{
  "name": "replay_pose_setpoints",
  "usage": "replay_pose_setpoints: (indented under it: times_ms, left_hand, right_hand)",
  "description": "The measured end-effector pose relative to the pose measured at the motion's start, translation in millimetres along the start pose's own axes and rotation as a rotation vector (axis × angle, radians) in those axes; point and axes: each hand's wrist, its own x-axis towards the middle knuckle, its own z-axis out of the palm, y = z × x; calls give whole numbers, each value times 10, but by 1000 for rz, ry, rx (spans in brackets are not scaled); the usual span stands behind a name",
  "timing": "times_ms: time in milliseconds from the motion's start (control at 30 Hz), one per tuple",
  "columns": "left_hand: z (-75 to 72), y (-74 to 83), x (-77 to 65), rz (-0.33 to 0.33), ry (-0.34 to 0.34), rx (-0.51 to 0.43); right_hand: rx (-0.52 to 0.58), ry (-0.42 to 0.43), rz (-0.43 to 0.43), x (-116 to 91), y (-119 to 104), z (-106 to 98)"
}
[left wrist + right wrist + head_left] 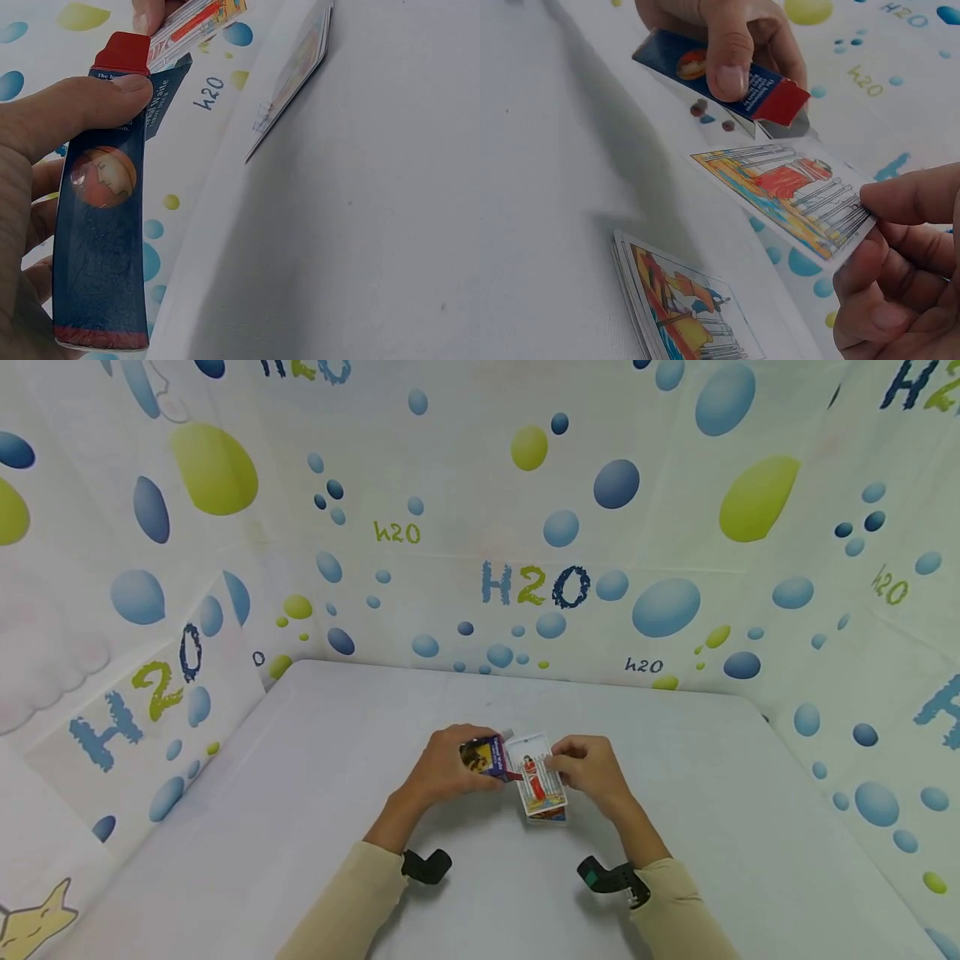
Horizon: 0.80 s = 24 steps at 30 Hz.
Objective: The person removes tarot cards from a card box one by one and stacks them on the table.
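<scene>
My left hand (448, 766) grips a dark blue tarot card box (105, 225), thumb across its narrow side. The box's red end flap (784, 103) stands open toward the right hand. Between thumb and fingers, my right hand (907, 262) pinches a tarot card (787, 195) by its edge; a red-clothed figure among upright swords is printed on it. This card is held just beside the open end of the box. Below it, a small stack of tarot cards (690, 307) lies on the white table, its top card showing figures in a boat.
A white-covered table (300, 877) spreads around both hands. Behind it hangs a curtain (450, 468) printed with blue and green drops and H2O lettering. Each wrist carries a black camera mount, such as the one on the right (611, 877).
</scene>
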Motion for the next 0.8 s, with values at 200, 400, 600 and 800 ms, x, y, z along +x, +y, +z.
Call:
replay_pose_setpoints:
  times_ms: [200, 400, 600, 800]
  left_hand:
    - [-46, -13, 0, -37, 20, -3]
    - [-79, -28, 6, -70, 44, 8]
    - [-90, -46, 11, -71, 56, -3]
    - [-100, -68, 17, -70, 59, -19]
  right_hand:
    - [104, -12, 54, 9, 18, -57]
    - [157, -38, 113, 38, 82, -102]
    - [129, -57, 166, 53, 152, -117]
    - [81, -75, 204, 76, 218, -98]
